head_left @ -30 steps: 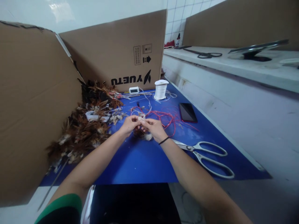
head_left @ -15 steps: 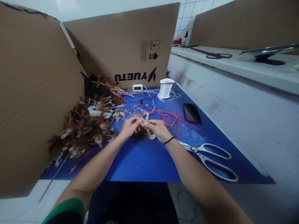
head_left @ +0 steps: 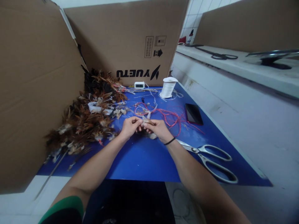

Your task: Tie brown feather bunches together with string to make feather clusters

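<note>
Close together over the blue table [head_left: 144, 166], my two hands pinch a small bunch of brown and whitish feathers [head_left: 147, 121]. My left hand [head_left: 130, 127] is closed, thumb against fingertips, on the bunch's left side. From the right, my right hand [head_left: 159, 128] grips it with thumb and fingers; a dark band circles that wrist. Part of the bunch hangs below the fingers, mostly hidden. Just beyond the hands lies a tangle of red string [head_left: 171, 117], and pale cord runs back from near the fingers. A heap of brown feathers [head_left: 86, 124] lies to the left.
Large scissors [head_left: 198, 150] lie beside my right forearm. A dark phone [head_left: 193, 114], a white spool [head_left: 168, 87] and a small white digital device [head_left: 139, 85] sit farther back. Cardboard panels [head_left: 130, 37] stand behind and left. A ledge [head_left: 233, 62] runs along the right wall.
The view has shifted slightly. Both hands stay at the bunch, and a brown feather now shows more clearly above my right fingers.
</note>
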Motion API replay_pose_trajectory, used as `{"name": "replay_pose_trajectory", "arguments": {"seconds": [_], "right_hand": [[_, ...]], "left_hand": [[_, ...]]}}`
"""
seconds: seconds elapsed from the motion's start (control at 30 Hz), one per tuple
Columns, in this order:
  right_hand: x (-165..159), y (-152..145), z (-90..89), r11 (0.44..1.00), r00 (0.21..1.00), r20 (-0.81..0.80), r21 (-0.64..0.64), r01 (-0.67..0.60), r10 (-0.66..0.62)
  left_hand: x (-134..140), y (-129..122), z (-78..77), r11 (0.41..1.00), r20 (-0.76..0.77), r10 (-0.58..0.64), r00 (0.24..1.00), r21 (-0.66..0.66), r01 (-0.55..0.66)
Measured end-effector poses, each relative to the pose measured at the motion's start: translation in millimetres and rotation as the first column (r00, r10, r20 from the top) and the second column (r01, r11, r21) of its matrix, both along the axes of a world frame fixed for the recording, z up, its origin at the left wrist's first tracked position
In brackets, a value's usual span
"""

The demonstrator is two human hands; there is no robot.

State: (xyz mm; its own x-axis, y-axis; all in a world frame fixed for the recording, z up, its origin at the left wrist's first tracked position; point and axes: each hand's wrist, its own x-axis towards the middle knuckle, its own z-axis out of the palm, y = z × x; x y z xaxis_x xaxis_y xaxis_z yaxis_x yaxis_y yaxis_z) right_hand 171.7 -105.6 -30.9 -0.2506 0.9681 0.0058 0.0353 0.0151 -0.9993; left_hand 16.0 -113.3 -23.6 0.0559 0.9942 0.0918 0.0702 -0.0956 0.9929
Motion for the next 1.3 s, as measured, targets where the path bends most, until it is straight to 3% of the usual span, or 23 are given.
{"name": "replay_pose_trajectory", "arguments": {"seconds": [0.13, 0.3, 0.6, 0.73, 0.8, 0.87, 0.93, 1.03, 1.13, 1.3], "right_hand": [[4, 5, -7.9, 0.979, 0.99, 0.129, 0.2, 0.026, -0.053], [6, 1, -2.7, 0.829, 0.931, 0.306, 0.56, -0.007, -0.199], [8, -1, 1.6, 0.595, 0.863, 0.4, 0.789, -0.154, -0.308], [10, -2, 1.5, 0.546, 0.849, 0.414, 0.817, -0.187, -0.329], [9, -2, 2.2, 0.557, 0.863, 0.389, 0.815, -0.158, -0.324], [8, -2, 2.7, 0.609, 0.89, 0.335, 0.789, -0.085, -0.31], [6, -1, 2.7, 0.704, 0.921, 0.244, 0.709, 0.046, -0.305], [2, 1, 2.8, 0.854, 0.96, 0.082, 0.482, 0.196, -0.267], [-2, 0, 4.6, 0.938, 0.987, 0.0, 0.31, 0.155, -0.163], [-5, -6, 7.2, 0.966, 0.998, -0.005, 0.253, 0.059, -0.059]], "left_hand": [[-2, -1, -3.1, 0.999, 0.063, -0.011, 0.998, -0.05, 0.014], [-5, -2, -4.3, 0.993, 0.047, -0.046, 0.998, -0.107, 0.051], [-9, -4, -0.3, 0.924, 0.199, -0.123, 0.972, -0.333, 0.185], [-11, -4, 1.1, 0.878, 0.31, -0.118, 0.943, -0.411, 0.245], [-11, -4, 1.8, 0.878, 0.337, -0.102, 0.936, -0.411, 0.244], [-10, -3, 1.5, 0.895, 0.365, -0.079, 0.928, -0.384, 0.227], [-10, -3, 0.1, 0.918, 0.392, -0.056, 0.918, -0.341, 0.201], [-10, -2, -2.6, 0.945, 0.416, -0.04, 0.908, -0.28, 0.169], [-9, -2, -3.1, 0.957, 0.421, -0.042, 0.906, -0.243, 0.157], [-5, -6, 0.1, 0.961, 0.422, -0.041, 0.906, -0.232, 0.151]]}}
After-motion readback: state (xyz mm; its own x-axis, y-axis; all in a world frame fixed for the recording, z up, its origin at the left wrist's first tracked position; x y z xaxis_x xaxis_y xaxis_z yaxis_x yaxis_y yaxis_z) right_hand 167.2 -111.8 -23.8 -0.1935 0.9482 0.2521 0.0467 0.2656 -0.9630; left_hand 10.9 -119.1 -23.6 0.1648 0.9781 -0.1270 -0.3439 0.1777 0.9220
